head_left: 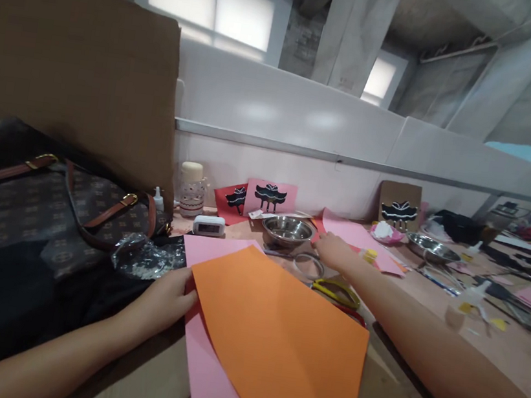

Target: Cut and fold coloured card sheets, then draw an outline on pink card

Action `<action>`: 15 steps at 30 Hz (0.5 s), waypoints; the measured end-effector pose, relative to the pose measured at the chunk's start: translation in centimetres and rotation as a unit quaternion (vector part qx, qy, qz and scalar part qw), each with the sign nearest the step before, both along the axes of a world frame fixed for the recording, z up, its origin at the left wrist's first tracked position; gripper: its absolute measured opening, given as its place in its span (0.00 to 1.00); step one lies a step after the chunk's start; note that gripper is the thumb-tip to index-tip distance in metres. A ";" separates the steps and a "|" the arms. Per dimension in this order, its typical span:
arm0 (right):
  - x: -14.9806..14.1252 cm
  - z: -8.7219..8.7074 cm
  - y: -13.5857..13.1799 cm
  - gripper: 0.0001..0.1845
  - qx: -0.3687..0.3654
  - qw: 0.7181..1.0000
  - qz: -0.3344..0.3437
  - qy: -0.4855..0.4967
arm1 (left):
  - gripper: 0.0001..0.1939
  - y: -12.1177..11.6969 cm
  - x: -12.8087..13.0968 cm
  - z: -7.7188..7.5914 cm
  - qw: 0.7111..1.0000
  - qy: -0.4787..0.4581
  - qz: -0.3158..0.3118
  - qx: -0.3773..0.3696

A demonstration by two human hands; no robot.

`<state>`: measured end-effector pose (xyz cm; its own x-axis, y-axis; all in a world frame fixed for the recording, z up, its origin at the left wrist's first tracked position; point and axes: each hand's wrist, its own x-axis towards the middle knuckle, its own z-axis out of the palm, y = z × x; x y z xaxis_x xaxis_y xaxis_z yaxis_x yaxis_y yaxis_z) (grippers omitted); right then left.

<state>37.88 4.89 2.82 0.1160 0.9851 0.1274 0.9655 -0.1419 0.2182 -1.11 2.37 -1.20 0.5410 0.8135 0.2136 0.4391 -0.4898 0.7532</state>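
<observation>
My left hand point(164, 302) rests on the table at the left edge of an orange paper sheet point(283, 338), which lies askew on a pink sheet point(210, 374); its fingers are curled around the orange sheet's corner. My right hand point(335, 251) is stretched far forward, beside a steel bowl point(287, 229) and touching another pink sheet point(361, 238) at the back of the table. Its fingers point away and are mostly hidden. A clear tape ring point(308, 266) and yellow-handled scissors point(337, 293) lie just below that arm.
A dark patterned handbag point(26, 193) with brown straps fills the left, in front of a cardboard sheet point(78, 63). A white clock point(208, 225), a jar point(192, 189) and craft cards with black cutouts point(270, 196) stand by the wall. A second bowl point(432, 248) and glue bottles clutter the right.
</observation>
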 end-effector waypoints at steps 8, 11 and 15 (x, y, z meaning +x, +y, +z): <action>0.1 -1.3 1.7 0.15 -0.070 0.990 -0.065 -0.101 | 0.21 0.4 -0.1 -0.2 0.999 -0.016 -0.030 0.010; 0.4 -0.9 2.5 0.15 -0.087 0.984 -0.112 -0.111 | 0.21 0.5 -0.1 -0.3 0.999 -0.015 -0.041 0.010; 0.8 -0.4 3.7 0.16 -0.083 0.984 -0.118 -0.101 | 0.21 0.4 -0.1 -0.2 0.999 -0.014 -0.039 0.011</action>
<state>38.73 8.57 2.44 0.3336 0.9426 0.0115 0.8446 -0.3043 0.4405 -1.18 2.77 -1.43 0.5960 0.7642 0.2464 0.3782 -0.5378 0.7535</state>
